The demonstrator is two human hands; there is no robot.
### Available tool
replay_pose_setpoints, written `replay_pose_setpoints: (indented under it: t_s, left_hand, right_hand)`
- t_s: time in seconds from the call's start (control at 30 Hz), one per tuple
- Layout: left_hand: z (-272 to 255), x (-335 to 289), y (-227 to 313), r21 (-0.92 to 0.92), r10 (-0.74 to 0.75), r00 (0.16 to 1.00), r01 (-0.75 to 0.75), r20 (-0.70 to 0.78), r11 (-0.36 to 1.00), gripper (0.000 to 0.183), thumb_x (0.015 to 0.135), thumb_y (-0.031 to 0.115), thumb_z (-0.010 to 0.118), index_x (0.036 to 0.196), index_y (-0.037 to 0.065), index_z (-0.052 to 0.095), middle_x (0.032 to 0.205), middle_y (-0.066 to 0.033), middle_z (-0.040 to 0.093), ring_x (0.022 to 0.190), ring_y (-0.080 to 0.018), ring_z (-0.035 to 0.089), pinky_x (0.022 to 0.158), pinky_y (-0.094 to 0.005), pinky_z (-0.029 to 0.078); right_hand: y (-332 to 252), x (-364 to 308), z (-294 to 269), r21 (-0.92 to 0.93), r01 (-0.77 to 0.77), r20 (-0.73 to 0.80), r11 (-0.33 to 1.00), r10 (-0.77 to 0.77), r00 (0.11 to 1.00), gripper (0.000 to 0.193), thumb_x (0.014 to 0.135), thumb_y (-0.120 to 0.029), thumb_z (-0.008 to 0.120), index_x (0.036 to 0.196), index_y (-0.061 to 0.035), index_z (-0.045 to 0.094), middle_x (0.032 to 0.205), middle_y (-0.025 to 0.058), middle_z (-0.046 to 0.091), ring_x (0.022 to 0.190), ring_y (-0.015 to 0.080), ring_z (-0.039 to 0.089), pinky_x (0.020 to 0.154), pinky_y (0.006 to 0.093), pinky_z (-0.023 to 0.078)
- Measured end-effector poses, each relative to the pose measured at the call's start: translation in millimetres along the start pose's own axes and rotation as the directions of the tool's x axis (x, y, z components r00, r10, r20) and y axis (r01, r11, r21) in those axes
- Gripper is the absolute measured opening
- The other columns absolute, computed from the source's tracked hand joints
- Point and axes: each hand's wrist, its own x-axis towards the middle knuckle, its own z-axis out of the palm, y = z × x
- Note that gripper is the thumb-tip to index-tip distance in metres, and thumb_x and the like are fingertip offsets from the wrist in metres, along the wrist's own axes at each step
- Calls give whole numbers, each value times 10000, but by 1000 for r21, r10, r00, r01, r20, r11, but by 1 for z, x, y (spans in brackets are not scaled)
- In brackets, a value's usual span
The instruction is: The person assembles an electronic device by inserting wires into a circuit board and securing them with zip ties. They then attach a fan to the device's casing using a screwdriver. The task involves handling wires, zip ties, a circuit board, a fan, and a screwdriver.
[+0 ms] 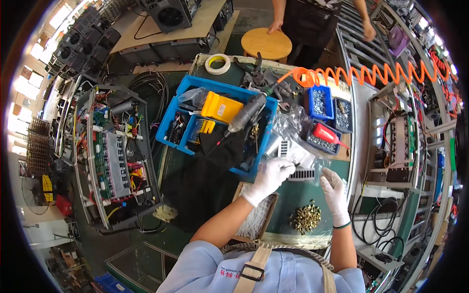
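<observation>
My left hand (pixel 271 180), in a white glove, is closed in a pinch over the middle of the bench; a small dark thing shows at its fingertips, too small to name. Just beyond it lie clear plastic bags (pixel 297 146) and black-and-white slotted strips (pixel 301 174). My right hand (pixel 335 193), also gloved, is beside the bag's right edge, its fingers loosely bent and apart, with nothing visible in them. Between my forearms sits a pile of brass-coloured small fasteners (pixel 306 217). A shallow box of white plastic ties (pixel 255 219) is under my left forearm.
A blue divided bin (pixel 168 117) holds a power screwdriver (pixel 244 116) and yellow boxes. Small blue trays of screws (pixel 320 102), a red bottle (pixel 326 133) and a coiled orange air hose (pixel 361 73) are right. An open electronics chassis (pixel 117 156) stands left. Another person stands by a round stool (pixel 266 43).
</observation>
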Motion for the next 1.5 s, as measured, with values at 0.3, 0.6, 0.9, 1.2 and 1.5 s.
replay_pose_setpoints:
  t_s: [0.3,0.6,0.9,1.2,1.5]
  left_hand:
    - [-189,40,2,-231,-66,853,-65,-518,971,203,841,-67,634,1018,10,699,1255,-102,619,894,-83,614,729,-200,487]
    - [-193,53,-2,-231,-367,926,339,-89,912,205,773,12,679,961,-66,702,1280,-164,599,1017,-156,618,853,-256,483]
    - [-197,56,7,-322,-343,939,313,-37,894,161,702,-44,672,852,-99,695,1132,-233,662,1092,-300,623,951,-384,469]
    - [-170,197,30,215,-81,988,108,-128,971,276,796,-35,623,1062,-50,695,1063,-117,695,873,-112,628,760,-218,481]
    - [-165,236,-26,277,-213,938,289,-274,916,172,873,44,654,1013,-55,673,919,-97,710,810,-124,664,732,-227,495]
  right_hand:
    - [-123,130,111,-429,571,279,700,-498,821,243,853,-103,638,1086,-32,648,956,143,672,886,306,650,797,374,503]
    - [-148,215,167,-638,758,595,134,-539,596,286,736,-68,570,1014,-116,617,1020,109,602,1067,276,566,1088,512,272]
    - [-100,135,108,-312,847,614,431,-589,526,247,675,-131,714,886,-124,586,816,51,499,820,266,513,936,455,403]
    - [-38,124,55,-100,515,395,852,-441,806,206,793,-129,694,998,-104,680,896,9,636,874,212,584,832,355,417]
    - [-20,142,26,-164,405,193,900,-373,907,186,777,-61,687,962,-75,680,882,57,656,817,265,620,770,386,467]
